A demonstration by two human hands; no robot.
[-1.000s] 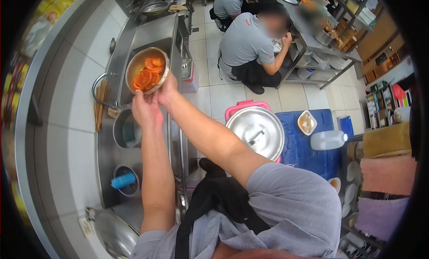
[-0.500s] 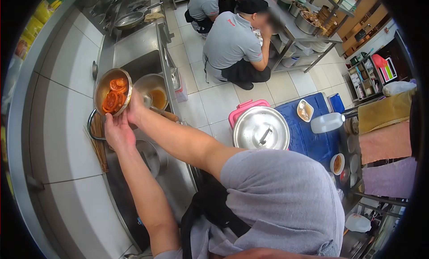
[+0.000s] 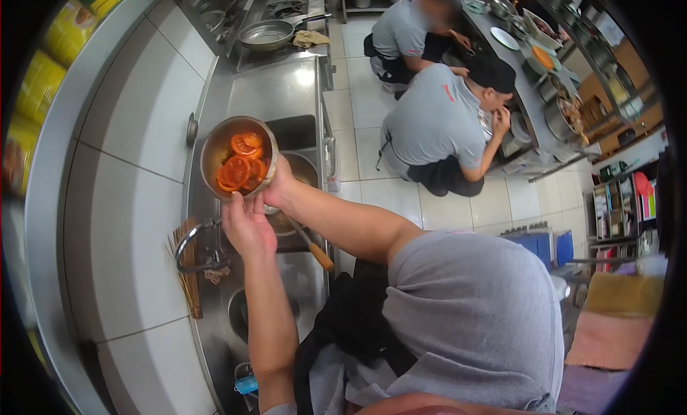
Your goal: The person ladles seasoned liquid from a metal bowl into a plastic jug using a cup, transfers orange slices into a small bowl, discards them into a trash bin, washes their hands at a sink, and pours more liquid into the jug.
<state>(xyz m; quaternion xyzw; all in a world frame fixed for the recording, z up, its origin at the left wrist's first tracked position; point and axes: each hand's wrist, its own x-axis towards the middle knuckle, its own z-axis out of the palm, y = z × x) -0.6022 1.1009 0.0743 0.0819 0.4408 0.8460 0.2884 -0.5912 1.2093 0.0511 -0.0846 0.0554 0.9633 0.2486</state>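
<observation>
A round metal bowl [image 3: 213,157] holds orange-red round slices [image 3: 242,168], perhaps tomato or citrus, in a little reddish liquid. My left hand [image 3: 248,225] is under the near rim, its fingers pressed against the bowl's side. At the right edge, my right hand [image 3: 280,184] grips the same bowl, with part of its fingers hidden behind it. Both arms stretch out over the counter. Below and behind the bowl is a metal pan [image 3: 306,172], partly covered by my right arm, and a wooden-handled utensil [image 3: 315,249] lies there.
A curved faucet [image 3: 192,240] and a bundle of thin sticks [image 3: 187,272] stand near the tiled wall. Farther along are a sink basin [image 3: 297,132] and a frying pan [image 3: 266,34] on the stove. Two people in grey shirts [image 3: 433,118] crouch in the aisle beside a metal table.
My view has swung left, so the bowl and both hands appear farther right. The bowl stays in both hands, and the blue surface with the lidded pot is mostly out of sight.
</observation>
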